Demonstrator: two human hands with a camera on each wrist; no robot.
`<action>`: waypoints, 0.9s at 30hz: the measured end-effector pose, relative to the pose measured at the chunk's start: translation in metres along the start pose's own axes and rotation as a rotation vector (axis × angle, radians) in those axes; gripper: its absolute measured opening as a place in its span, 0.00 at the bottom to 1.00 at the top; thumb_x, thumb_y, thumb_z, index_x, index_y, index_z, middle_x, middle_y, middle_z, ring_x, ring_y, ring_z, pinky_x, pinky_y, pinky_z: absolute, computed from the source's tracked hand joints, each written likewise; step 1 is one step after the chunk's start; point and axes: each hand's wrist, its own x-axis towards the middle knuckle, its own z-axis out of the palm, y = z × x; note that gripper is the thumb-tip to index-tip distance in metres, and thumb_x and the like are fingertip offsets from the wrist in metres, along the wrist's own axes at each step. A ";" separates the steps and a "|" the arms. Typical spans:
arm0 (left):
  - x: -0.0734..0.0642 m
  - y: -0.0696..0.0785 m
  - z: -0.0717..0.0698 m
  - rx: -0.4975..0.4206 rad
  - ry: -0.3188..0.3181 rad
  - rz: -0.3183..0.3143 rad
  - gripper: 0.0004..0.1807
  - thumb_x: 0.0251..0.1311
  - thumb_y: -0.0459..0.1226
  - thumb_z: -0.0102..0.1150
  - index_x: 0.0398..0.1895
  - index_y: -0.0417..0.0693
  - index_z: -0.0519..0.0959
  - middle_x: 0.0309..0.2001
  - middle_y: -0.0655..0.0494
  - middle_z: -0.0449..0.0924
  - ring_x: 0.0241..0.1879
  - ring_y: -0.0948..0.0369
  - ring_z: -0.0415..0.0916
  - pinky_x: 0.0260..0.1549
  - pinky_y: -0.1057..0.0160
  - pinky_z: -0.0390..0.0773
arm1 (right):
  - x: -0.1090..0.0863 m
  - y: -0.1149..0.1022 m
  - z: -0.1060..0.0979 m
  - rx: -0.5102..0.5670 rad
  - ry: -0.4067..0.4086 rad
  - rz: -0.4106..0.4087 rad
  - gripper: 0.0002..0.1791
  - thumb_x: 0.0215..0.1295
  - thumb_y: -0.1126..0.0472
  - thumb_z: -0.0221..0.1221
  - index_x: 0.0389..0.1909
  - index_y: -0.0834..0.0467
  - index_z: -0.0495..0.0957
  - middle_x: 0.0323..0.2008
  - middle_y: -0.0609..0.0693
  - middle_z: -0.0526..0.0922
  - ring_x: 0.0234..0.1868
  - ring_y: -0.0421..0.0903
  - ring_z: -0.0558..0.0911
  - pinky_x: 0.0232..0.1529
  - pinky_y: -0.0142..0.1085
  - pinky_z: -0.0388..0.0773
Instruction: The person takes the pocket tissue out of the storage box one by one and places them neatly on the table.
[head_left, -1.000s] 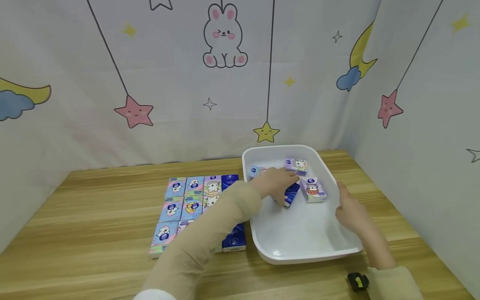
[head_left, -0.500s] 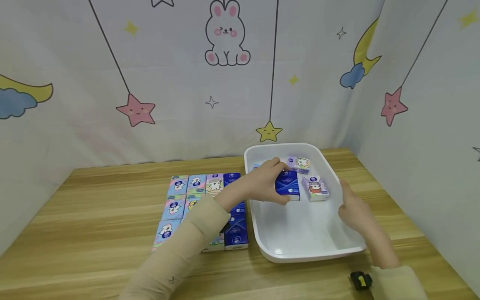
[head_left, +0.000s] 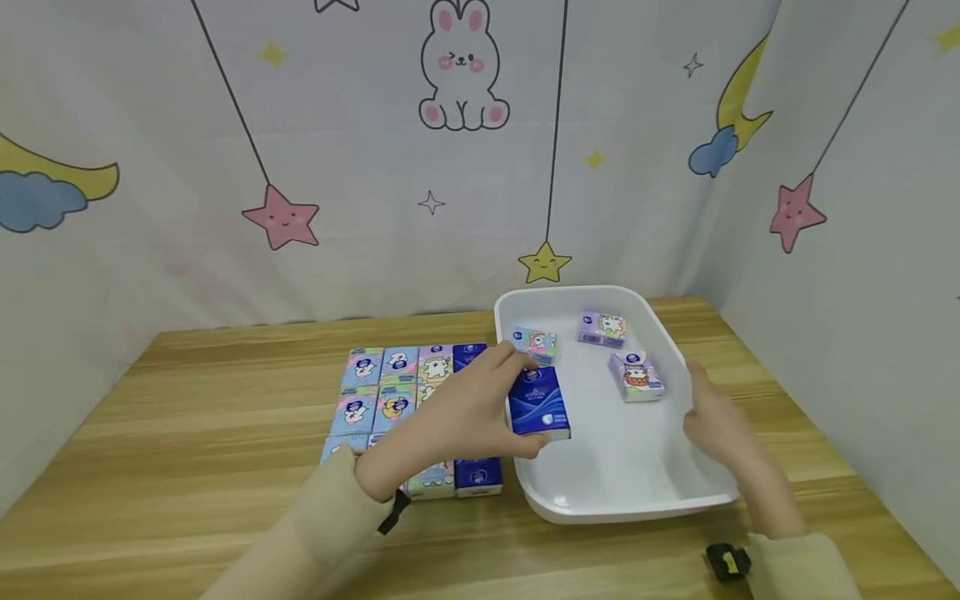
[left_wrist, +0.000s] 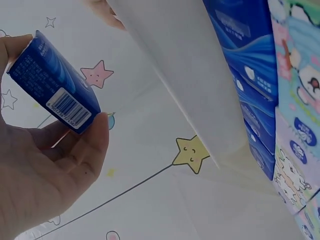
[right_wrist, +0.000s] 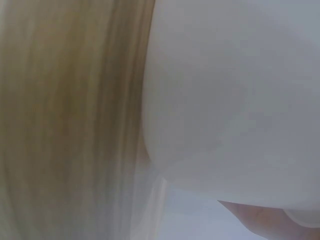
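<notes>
My left hand (head_left: 465,412) holds a dark blue pocket tissue pack (head_left: 536,402) between thumb and fingers, over the left rim of the white plastic tub (head_left: 615,475). In the left wrist view, the pack's barcode side (left_wrist: 69,107) faces the camera. My right hand (head_left: 718,429) grips the tub's right rim, thumb on the inner side. From the right wrist, the tub's outer wall (right_wrist: 225,110) fills much of the view, with a bit of the hand at the lower right. Inside the tub lie a blue-pink tissue pack (head_left: 536,342) and two purple ones, one near the back (head_left: 602,327), one at right (head_left: 637,377).
Left of the tub, several tissue packs (head_left: 356,408) lie in neat rows on the wooden table (head_left: 187,433), dark blue ones (head_left: 478,479) in the column closest to the tub. My left forearm covers part of them. A patterned curtain (head_left: 360,150) hangs behind the table.
My left hand has taken hold of the dark blue pack, lifted it from among the others and carried it left to the tub's left rim. The right hand stays on the rim.
</notes>
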 end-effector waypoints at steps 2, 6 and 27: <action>-0.007 0.003 -0.001 -0.004 0.009 -0.019 0.44 0.43 0.58 0.68 0.63 0.48 0.68 0.58 0.56 0.70 0.52 0.61 0.70 0.48 0.60 0.81 | 0.000 0.001 0.000 0.002 0.002 -0.003 0.42 0.59 0.72 0.44 0.71 0.74 0.35 0.65 0.80 0.54 0.60 0.77 0.65 0.58 0.67 0.65; -0.021 0.005 -0.001 -0.008 0.019 -0.043 0.42 0.43 0.58 0.68 0.62 0.49 0.69 0.57 0.57 0.70 0.51 0.62 0.70 0.50 0.61 0.80 | 0.000 0.001 0.000 -0.006 0.004 -0.005 0.41 0.59 0.72 0.43 0.72 0.74 0.35 0.65 0.80 0.54 0.60 0.77 0.64 0.58 0.67 0.65; -0.078 0.004 0.026 0.056 0.004 -0.095 0.42 0.36 0.51 0.70 0.58 0.43 0.71 0.47 0.58 0.71 0.44 0.64 0.68 0.47 0.62 0.79 | 0.000 0.001 -0.001 -0.015 0.011 -0.016 0.42 0.58 0.72 0.44 0.71 0.74 0.36 0.64 0.80 0.57 0.58 0.77 0.67 0.54 0.67 0.67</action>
